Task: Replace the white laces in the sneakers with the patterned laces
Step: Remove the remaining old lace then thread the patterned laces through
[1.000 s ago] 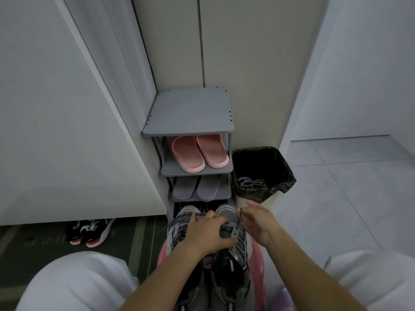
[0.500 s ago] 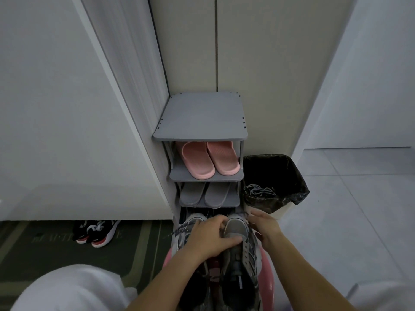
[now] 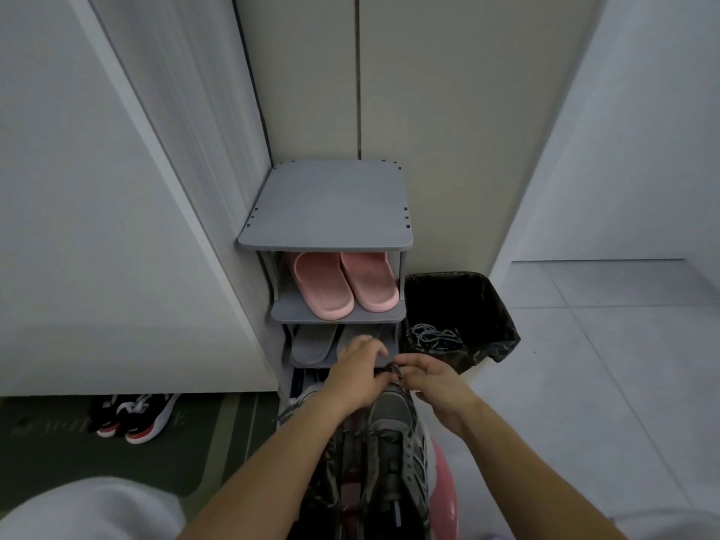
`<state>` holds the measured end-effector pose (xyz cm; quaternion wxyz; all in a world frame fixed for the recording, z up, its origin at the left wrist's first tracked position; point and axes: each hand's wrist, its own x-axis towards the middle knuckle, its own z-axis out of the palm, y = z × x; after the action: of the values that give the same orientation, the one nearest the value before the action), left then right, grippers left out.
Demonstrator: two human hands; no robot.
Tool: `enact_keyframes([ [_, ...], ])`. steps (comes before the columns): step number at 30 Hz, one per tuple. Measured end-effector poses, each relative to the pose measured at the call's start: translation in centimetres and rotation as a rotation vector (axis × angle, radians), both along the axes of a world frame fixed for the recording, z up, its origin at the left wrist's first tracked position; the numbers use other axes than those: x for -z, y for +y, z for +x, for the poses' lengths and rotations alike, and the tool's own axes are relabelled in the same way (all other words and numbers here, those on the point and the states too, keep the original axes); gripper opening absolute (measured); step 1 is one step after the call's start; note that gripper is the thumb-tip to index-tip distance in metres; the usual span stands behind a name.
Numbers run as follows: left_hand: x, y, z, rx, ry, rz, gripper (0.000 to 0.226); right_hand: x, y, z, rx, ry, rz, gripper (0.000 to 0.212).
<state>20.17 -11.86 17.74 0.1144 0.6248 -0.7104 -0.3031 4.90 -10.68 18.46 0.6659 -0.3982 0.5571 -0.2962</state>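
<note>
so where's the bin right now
In the head view the bin stands on the floor right of the shoe rack, beside its lower shelves, just beyond the right hand, with a tangle of laces inside.

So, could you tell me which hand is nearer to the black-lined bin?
Right. The right hand, pinching a lace, is just left of the bin; the left hand lies beyond it, over the sneakers.
</note>
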Motion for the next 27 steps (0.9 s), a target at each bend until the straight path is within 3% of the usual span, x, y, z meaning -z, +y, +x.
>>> enact_keyframes([
  [2, -0.4, 0.1, 0.3, 0.022, 0.049, -0.002, 0.051, -0.2, 0.1, 0.1, -0.032, -0.005, -0.020, 0.033],
  [6, -1.2, 0.3, 1.0, 0.061, -0.018, 0.021, 0.023, -1.4, 0.5, 0.5, -0.061, -0.028, -0.062, 0.026],
  [9, -2.4, 0.4, 1.5, 0.005, 0.096, -0.021, 0.018, -2.5, 0.7, 0.5, -0.090, -0.012, -0.092, 0.021],
  [13, -4.8, 1.1, 1.6, 0.032, 0.207, -0.030, 0.005, -4.0, 0.9, 0.6, -0.206, 0.146, -0.166, 0.008],
  [17, -6.5, 1.9, 2.4, 0.016, 0.259, -0.045, 0.004, -5.5, 1.7, 0.6, -0.257, 0.245, -0.218, 0.026],
  [23, -8.3, 3.0, 5.0, -0.136, 0.424, -0.060, 0.006, -6.9, 2.6, -0.1, -0.013, -0.013, -0.215, 0.028],
  [27, -9.8, 3.3, 4.3, -0.161, 0.573, -0.028, 0.009, -8.8, 2.7, 1.2, -0.003, -0.102, -0.209, 0.032],
])
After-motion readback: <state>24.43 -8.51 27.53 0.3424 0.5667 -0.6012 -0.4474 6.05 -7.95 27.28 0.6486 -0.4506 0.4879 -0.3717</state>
